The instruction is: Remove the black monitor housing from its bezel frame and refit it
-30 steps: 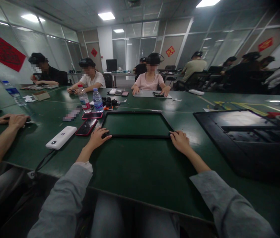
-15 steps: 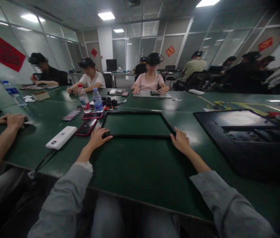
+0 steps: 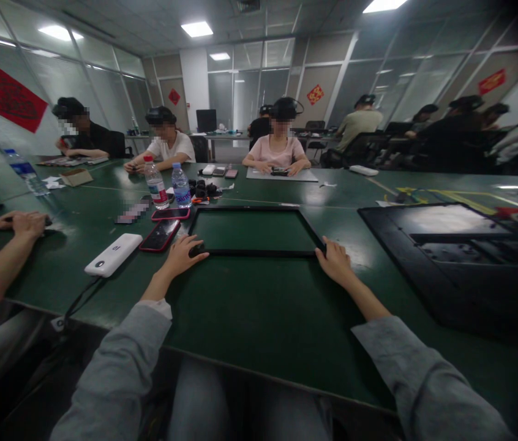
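Note:
A thin black rectangular frame (image 3: 259, 253), like a monitor bezel, lies on the green table (image 3: 259, 306) in front of me. Its inside is open and the green tabletop shows through. My left hand (image 3: 183, 253) grips the near left corner, thumb along the near bar and fingers over the left side. At the near right corner, my right hand (image 3: 335, 260) holds the frame the same way, its fingers along the outer edge. Two red-edged phones, one of them the nearer phone (image 3: 160, 236), lie just left of my left hand.
A white power bank (image 3: 113, 255) with a cable lies left. Beyond the phones stand two bottles, one red-capped bottle (image 3: 155, 184). A large dark panel (image 3: 461, 269) takes up the right side. A neighbour's hands (image 3: 27, 225) rest at far left; several people sit across the table.
My hands and the black frame have hardly moved. Across the table, the person in pink has brought both hands inward around a small dark object.

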The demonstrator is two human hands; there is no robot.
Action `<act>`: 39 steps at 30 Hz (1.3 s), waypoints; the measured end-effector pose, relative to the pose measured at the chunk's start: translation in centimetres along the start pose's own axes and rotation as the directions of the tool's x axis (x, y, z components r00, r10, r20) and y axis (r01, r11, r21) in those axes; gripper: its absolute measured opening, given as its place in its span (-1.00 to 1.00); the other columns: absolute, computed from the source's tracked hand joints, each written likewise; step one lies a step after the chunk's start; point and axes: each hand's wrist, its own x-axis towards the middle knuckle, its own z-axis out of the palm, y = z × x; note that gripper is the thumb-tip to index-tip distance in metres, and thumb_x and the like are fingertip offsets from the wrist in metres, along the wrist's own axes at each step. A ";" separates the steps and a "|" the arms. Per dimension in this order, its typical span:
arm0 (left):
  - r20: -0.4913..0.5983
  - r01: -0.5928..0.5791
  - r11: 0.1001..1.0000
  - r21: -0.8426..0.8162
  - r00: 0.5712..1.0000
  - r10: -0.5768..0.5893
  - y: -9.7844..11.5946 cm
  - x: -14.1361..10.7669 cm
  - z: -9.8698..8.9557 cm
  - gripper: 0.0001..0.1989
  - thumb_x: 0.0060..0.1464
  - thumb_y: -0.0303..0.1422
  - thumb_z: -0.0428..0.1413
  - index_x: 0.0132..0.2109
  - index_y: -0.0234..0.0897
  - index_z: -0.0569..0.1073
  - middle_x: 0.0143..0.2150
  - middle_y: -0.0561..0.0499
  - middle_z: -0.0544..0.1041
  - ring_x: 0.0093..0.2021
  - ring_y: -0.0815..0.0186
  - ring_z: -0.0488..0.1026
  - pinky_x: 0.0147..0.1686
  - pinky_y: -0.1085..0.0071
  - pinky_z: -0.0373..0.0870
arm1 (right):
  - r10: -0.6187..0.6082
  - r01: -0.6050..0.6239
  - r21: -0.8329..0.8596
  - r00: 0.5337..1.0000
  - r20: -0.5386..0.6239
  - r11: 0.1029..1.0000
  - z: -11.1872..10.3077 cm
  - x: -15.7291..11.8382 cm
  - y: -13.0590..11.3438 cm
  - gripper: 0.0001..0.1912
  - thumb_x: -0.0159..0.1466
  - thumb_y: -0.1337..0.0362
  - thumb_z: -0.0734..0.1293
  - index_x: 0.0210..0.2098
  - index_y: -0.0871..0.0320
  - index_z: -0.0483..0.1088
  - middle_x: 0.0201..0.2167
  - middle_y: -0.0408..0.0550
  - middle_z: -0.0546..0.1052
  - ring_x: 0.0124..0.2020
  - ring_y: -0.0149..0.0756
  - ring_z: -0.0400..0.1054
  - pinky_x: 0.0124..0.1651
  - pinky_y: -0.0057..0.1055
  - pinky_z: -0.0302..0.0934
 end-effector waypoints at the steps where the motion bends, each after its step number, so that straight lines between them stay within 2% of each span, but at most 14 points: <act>1: -0.001 -0.007 1.000 -0.003 1.000 0.007 0.0 0.0 0.0 -0.36 0.14 0.16 0.07 0.23 -0.08 0.46 0.37 -0.08 0.33 0.42 -0.05 0.09 0.33 -0.11 0.09 | 0.001 -0.001 0.006 1.000 -0.001 1.000 0.0 0.0 0.0 -0.34 0.42 0.07 0.01 0.37 0.37 0.09 0.23 0.35 0.32 0.24 0.14 0.17 0.20 0.07 0.14; 9: -0.019 -0.022 0.999 -0.029 1.000 0.021 0.2 0.0 -0.2 -0.37 0.12 0.16 0.10 0.17 -0.13 0.51 0.32 -0.12 0.39 0.40 -0.06 0.14 0.31 -0.11 0.13 | -0.015 0.016 0.032 0.999 -0.038 0.999 0.1 0.0 0.0 -0.37 0.41 0.09 0.03 0.34 0.34 0.13 0.18 0.37 0.36 0.21 0.14 0.18 0.19 0.08 0.13; 20: -0.040 -0.041 0.996 -0.083 0.998 0.038 0.8 -0.2 -0.6 -0.45 0.13 0.12 0.13 0.10 -0.11 0.56 0.24 -0.09 0.48 0.26 0.05 0.35 0.25 0.01 0.26 | -0.024 0.024 -0.004 0.999 -0.032 1.000 0.2 0.0 0.1 -0.38 0.42 0.10 0.04 0.33 0.36 0.17 0.19 0.33 0.37 0.21 0.10 0.19 0.20 0.04 0.16; 27: -0.069 -0.070 0.993 -0.094 0.996 0.064 0.9 -0.3 -0.7 -0.50 0.13 0.09 0.14 0.04 -0.12 0.59 0.19 -0.08 0.52 0.22 0.08 0.40 0.22 0.06 0.30 | -0.025 0.026 0.005 0.999 -0.036 1.000 0.2 0.0 0.2 -0.38 0.42 0.09 0.04 0.33 0.35 0.17 0.20 0.32 0.35 0.21 0.11 0.19 0.20 0.05 0.15; 39: -0.057 -0.059 0.992 -0.109 0.997 0.053 1.1 -0.3 -1.0 -0.52 0.13 0.08 0.15 0.04 -0.10 0.60 0.19 -0.07 0.51 0.22 0.07 0.40 0.22 0.06 0.31 | -0.028 0.030 0.042 0.999 -0.039 0.999 0.1 0.0 0.1 -0.38 0.41 0.07 0.03 0.31 0.32 0.19 0.20 0.31 0.37 0.22 0.10 0.19 0.20 0.05 0.15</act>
